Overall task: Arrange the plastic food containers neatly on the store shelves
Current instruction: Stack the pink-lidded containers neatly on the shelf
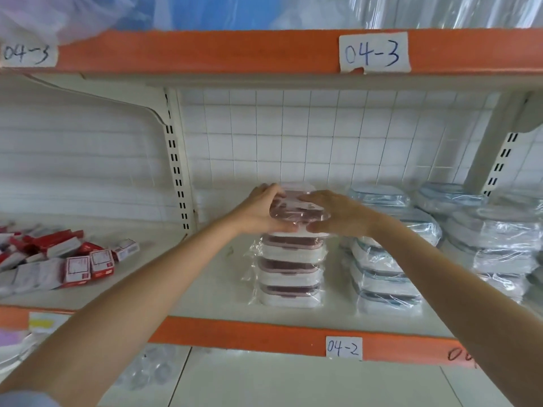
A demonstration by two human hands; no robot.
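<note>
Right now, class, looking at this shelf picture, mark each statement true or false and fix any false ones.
1. Both hands hold the top pink container. True; left hand, right hand.
2. The pink stack stands right of the blue stack. False: it stands left of it.
3. The shelf label below the containers reads 04-2. True.
4. The red-and-white boxes are stacked neatly. False: they lie in a loose pile.
</note>
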